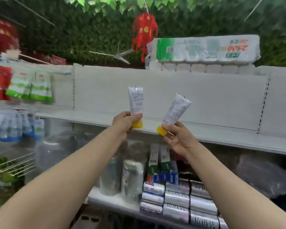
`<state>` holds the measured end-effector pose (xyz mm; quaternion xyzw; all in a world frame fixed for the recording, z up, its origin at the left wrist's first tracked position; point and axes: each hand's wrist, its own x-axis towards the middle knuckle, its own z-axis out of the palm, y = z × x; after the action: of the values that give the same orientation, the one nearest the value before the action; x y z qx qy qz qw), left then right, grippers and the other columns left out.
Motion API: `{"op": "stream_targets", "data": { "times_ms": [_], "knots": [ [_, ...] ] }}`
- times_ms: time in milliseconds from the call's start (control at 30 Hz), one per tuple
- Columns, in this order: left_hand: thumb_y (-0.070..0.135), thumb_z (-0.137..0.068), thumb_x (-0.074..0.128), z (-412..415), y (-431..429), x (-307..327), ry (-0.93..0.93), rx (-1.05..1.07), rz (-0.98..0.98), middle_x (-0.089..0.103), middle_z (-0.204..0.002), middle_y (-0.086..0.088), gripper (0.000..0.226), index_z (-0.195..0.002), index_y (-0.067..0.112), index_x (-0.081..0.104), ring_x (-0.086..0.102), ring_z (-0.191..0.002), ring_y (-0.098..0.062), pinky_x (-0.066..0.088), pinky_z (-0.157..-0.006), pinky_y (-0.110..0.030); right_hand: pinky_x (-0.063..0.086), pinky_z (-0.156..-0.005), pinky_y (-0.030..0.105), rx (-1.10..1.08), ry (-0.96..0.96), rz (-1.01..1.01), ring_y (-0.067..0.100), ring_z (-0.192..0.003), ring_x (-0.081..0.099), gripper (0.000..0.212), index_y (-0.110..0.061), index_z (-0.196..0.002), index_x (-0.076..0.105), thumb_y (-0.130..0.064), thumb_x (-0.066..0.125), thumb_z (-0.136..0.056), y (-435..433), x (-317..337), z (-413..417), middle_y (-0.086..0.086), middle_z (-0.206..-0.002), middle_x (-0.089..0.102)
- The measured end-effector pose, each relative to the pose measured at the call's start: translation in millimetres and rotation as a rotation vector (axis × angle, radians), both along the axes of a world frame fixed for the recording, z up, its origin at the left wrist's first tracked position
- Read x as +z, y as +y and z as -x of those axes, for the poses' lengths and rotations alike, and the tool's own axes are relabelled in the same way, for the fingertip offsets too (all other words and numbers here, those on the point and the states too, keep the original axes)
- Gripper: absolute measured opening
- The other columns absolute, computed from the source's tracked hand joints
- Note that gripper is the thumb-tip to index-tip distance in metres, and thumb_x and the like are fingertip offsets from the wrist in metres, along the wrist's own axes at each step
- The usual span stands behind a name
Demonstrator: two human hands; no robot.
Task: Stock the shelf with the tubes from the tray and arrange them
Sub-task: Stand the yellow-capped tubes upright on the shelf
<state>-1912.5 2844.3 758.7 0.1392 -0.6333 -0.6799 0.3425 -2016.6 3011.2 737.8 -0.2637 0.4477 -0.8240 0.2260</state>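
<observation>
You hold one white plastic tube with a yellow cap in each hand, just in front of the white metal shelf (pixel 221 137).
Your left hand (pixel 125 123) has its fingers curled round the bottom of the upright tube (pixel 136 101), cap down. Your right hand (pixel 178 139) pinches the tilted tube (pixel 176 110) near its cap, the crimped end leaning up and away from your left hand. The tubes are apart. Below your right hand stand green and blue cardboard boxes (pixel 162 167); well above it lies a wrapped pack of white paper rolls (pixel 203 50).
</observation>
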Motion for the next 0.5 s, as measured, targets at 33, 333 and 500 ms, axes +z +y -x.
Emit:
{"op": "stream_targets", "data": {
  "times_ms": [33, 333, 500],
  "knots": [
    [0.025, -0.081, 0.079, 4.6, -12.4, 11.2, 0.003, 0.017, 0.02, 0.071, -0.105, -0.007, 0.032, -0.107, 0.015, 0.062, 0.063, -0.091, -0.024, 0.048, -0.078, -0.034, 0.061, -0.072, 0.033, 0.002, 0.018, -0.007, 0.026, -0.084, 0.071, 0.051, -0.007, -0.119, 0.056, 0.006, 0.074, -0.073, -13.7, 11.9, 7.5, 0.012, -0.094, 0.073],
    [0.021, -0.08, 0.079, 40.4, -139.6, 66.2, -0.058, 0.148, 0.061, 0.069, -0.109, -0.005, 0.039, -0.114, 0.013, 0.062, 0.065, -0.1, -0.022, 0.046, -0.069, -0.026, 0.06, -0.07, 0.037, 0.033, 0.108, -0.111, 0.031, -0.087, 0.07, 0.043, -0.002, -0.117, 0.056, 0.009, 0.07, -0.078, -138.9, 75.1, 57.8, 0.017, -0.099, 0.071],
    [0.019, -0.081, 0.079, 50.9, -219.6, 66.6, -0.065, 0.147, 0.109, 0.068, -0.1, -0.003, 0.031, -0.106, 0.015, 0.062, 0.061, -0.085, -0.019, 0.042, -0.066, -0.026, 0.058, -0.078, 0.041, -0.021, 0.158, -0.176, 0.031, -0.09, 0.071, 0.045, 0.001, -0.119, 0.058, 0.007, 0.074, -0.077, -216.5, 74.8, 71.1, 0.018, -0.106, 0.071]
  ]
}}
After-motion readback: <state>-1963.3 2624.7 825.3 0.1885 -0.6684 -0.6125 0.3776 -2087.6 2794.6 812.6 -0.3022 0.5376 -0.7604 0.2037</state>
